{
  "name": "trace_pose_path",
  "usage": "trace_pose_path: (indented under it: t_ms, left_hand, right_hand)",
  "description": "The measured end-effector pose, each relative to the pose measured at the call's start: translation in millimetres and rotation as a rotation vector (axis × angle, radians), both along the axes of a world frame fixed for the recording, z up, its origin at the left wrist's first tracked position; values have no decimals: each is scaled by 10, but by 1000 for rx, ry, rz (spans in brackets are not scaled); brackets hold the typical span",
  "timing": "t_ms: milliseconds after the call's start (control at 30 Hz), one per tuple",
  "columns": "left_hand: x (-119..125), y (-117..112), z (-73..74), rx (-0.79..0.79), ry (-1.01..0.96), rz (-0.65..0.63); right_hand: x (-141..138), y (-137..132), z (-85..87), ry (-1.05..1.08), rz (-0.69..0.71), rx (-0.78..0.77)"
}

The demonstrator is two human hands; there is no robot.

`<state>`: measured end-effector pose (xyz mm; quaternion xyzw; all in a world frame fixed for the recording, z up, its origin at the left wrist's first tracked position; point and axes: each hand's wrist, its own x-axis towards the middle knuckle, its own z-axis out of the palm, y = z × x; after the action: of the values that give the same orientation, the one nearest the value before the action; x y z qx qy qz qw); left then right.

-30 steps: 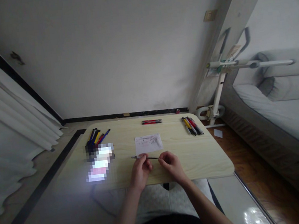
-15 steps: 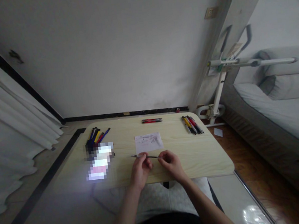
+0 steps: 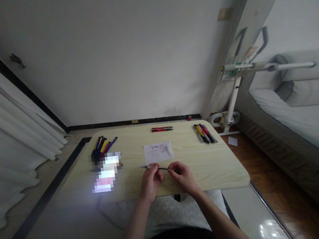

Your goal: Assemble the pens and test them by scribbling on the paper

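Observation:
My left hand [image 3: 151,180] is closed in a pinch on a light grey pen barrel [image 3: 144,167], whose pale end sticks out to the left of the fingers. From the right side of that pinch runs a thin dark pen refill [image 3: 162,168]. Its other end lies between the thumb and forefinger of my right hand [image 3: 182,174], which is also closed. My fingers hide where barrel and refill meet. Just beyond both hands, a white sheet of paper [image 3: 159,152] with dark scribbles lies on the pale wooden table [image 3: 211,167].
Several pens [image 3: 101,144] lie at the table's back left, partly blurred out, beside a bright pixelated phone-like screen [image 3: 107,175]. Two red and black pens [image 3: 162,128] rest near the far edge. More assorted pens [image 3: 205,133] are grouped at the back right.
The barrel's pale end has shifted slightly to the right, and my right hand very slightly to the left. Both grips look the same.

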<state>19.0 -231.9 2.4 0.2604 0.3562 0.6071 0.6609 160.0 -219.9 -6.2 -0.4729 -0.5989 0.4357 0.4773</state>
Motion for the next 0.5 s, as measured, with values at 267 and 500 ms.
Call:
trace_pose_path:
  t_ms: [267, 500]
  left_hand:
    - [-10, -1, -11, 5, -28, -9]
    - [0, 2, 2, -12, -17, 5]
  right_hand:
    - [5, -6, 13, -6, -22, 9]
    - [9, -9, 39, -24, -5, 12]
